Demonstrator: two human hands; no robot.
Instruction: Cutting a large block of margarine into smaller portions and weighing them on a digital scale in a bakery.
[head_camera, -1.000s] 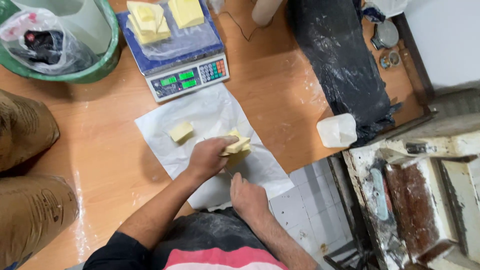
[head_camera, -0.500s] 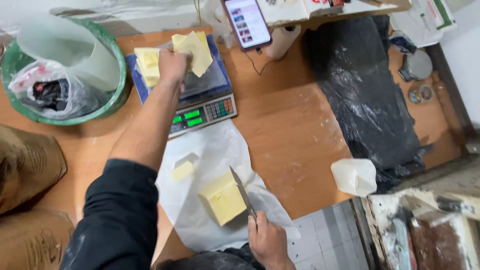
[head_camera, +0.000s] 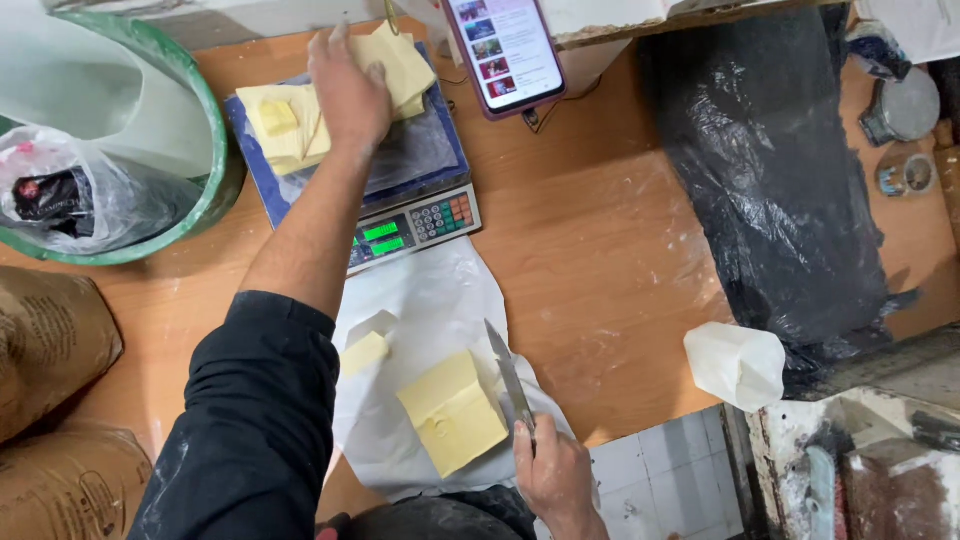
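Right, my left hand (head_camera: 350, 95) lies flat on the butter slabs (head_camera: 300, 125) atop the weighing scale (head_camera: 415, 215), fingers spread, gripping nothing. Right hand (head_camera: 550, 470) clenches a knife (head_camera: 508, 375) just beside the butter block (head_camera: 455, 412) on white paper (head_camera: 430, 300).

We see a phone screen (head_camera: 505, 50) at the top edge, upright and lit, with small coloured picture tiles on white. Just below it, the scale's display (head_camera: 382, 239) glows green on a grey front panel, beside a keypad (head_camera: 442, 216) with white and orange keys. At the left edge lie two brown paper sacks (head_camera: 50, 345), one above the other.
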